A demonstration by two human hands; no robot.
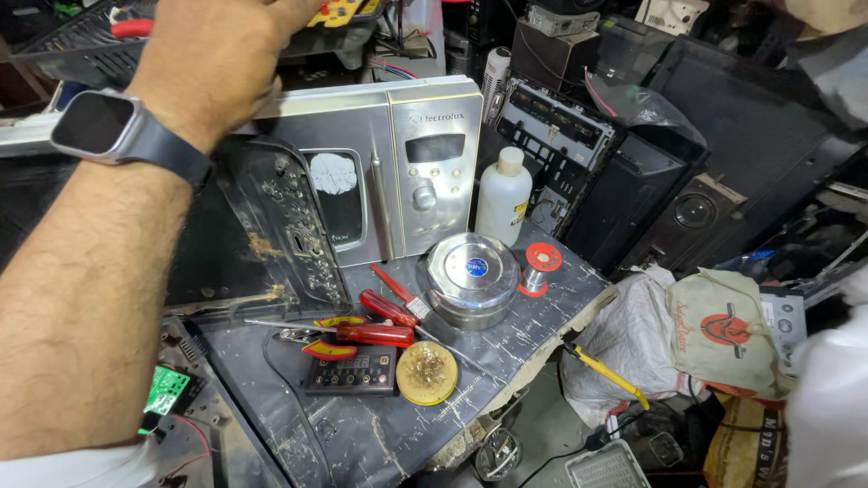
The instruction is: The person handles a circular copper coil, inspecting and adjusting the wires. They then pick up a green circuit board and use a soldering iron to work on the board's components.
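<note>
Fingers of the left hand (217, 63) run out of frame — grip unclear — above the microwave (380, 172); red-handled screwdrivers (375, 321) lie below it, well apart.

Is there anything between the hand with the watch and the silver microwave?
Nothing visible. The left hand rests right at the top edge of the microwave. The screwdrivers and round steel tin lie lower on the worktop.

Screwdrivers (384, 323) lie left of steel tin (470, 276); bottle (503, 195) stands behind it
</note>
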